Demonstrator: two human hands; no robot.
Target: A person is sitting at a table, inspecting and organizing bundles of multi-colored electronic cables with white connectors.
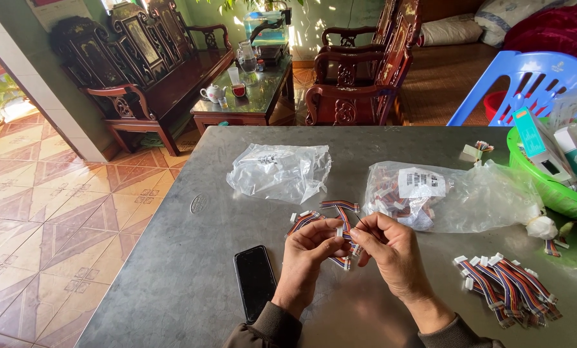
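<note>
My left hand [309, 254] and my right hand [393, 251] meet over the grey table [192, 270], both pinching one short multicoloured ribbon cable [344, 233] with a white connector at its end. Just beyond my fingers lie a few more loose ribbon cables [327, 212]. A bundle of several similar cables [506, 287] lies to the right of my right hand. Two clear plastic bags sit farther back: one nearly empty bag [279, 171] on the left, one bag with cables and a white label [430, 193] on the right.
A black phone [255, 280] lies face up left of my left hand. A green basket [549, 187] with boxes stands at the right table edge, a blue plastic chair [527, 80] behind it. Dark wooden chairs and a low tea table [250, 96] stand beyond.
</note>
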